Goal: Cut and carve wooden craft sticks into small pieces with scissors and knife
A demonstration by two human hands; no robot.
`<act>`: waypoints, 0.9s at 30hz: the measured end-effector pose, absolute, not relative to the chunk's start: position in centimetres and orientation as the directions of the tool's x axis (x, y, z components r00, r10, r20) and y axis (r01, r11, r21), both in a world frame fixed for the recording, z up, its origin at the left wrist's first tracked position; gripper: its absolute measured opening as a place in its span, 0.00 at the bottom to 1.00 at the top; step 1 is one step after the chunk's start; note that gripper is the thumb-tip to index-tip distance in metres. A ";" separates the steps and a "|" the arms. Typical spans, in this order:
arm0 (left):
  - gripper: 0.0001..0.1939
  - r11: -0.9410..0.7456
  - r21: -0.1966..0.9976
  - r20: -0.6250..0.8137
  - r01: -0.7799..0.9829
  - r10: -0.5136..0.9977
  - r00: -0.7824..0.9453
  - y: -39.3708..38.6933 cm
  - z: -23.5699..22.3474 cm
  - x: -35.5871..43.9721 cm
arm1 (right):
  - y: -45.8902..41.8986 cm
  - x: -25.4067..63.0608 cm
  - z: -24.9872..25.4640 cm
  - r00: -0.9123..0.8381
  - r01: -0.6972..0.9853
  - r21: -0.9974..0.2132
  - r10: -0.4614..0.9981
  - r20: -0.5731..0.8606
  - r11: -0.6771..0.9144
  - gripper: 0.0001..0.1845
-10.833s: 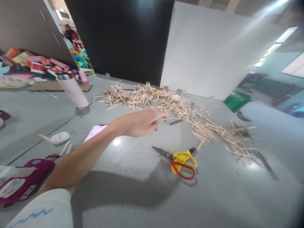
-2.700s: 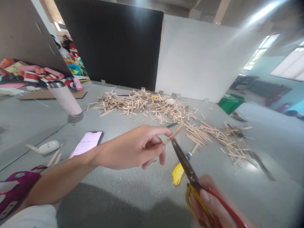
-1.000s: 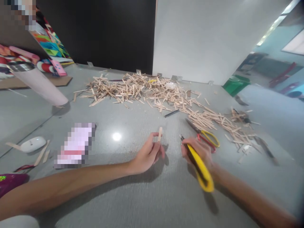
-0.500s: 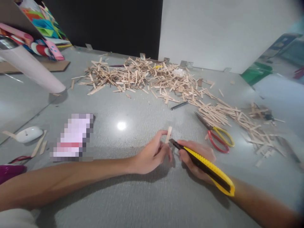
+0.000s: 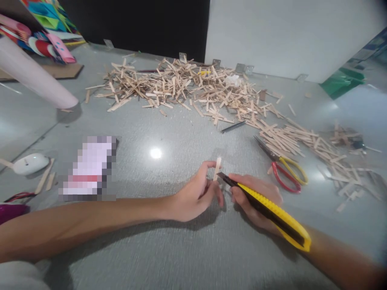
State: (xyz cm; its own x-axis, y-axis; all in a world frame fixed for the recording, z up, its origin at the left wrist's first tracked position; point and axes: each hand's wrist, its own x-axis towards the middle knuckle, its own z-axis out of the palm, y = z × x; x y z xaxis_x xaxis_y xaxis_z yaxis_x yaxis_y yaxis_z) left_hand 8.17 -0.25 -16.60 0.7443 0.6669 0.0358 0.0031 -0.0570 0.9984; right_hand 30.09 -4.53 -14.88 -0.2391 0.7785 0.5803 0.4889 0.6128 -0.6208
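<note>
A short wooden craft stick (image 5: 218,166) stands upright between the fingertips of my left hand (image 5: 198,195), which is closed on it. My right hand (image 5: 256,197) grips a yellow and black utility knife (image 5: 272,215). The knife's dark blade points up and left, right beside the stick; whether the edge touches the wood I cannot tell. Both hands are just above the grey table (image 5: 169,253). Scissors with one red and one yellow handle (image 5: 287,173) lie to the right of my right hand.
A wide pile of craft sticks (image 5: 169,86) spreads across the back and down the right. A dark metal rod (image 5: 233,127) lies before it. On the left are a blurred-out phone (image 5: 90,165), a white mouse (image 5: 31,164) and a pale pink tube (image 5: 39,76). A green bin (image 5: 343,82) is far right.
The view has shifted slightly, so objects on the table sit a little differently in the picture. Both hands keep their hold, and the blade remains close to the stick.
</note>
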 end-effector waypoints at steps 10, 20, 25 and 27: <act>0.15 -0.078 0.997 0.052 0.000 0.675 0.736 -0.6 -17.0 8.3 | -4.8 29.7 -15.2 -0.159 0.487 -0.685 0.826 0.541 0.542 0.14; 0.17 -0.161 0.986 0.145 -0.053 0.643 0.752 -0.7 -17.4 8.4 | -5.3 28.9 -14.5 -0.078 0.491 -0.772 0.903 0.423 0.404 0.07; 0.18 -0.167 0.985 0.148 -0.048 0.654 0.742 -0.8 -17.3 8.3 | -5.4 29.0 -14.4 -0.069 0.458 -0.820 0.934 0.352 0.343 0.07; 0.18 -0.143 0.989 0.128 -0.044 0.655 0.744 -0.9 -17.2 8.3 | -5.3 29.1 -14.4 -0.078 0.456 -0.817 0.930 0.359 0.353 0.08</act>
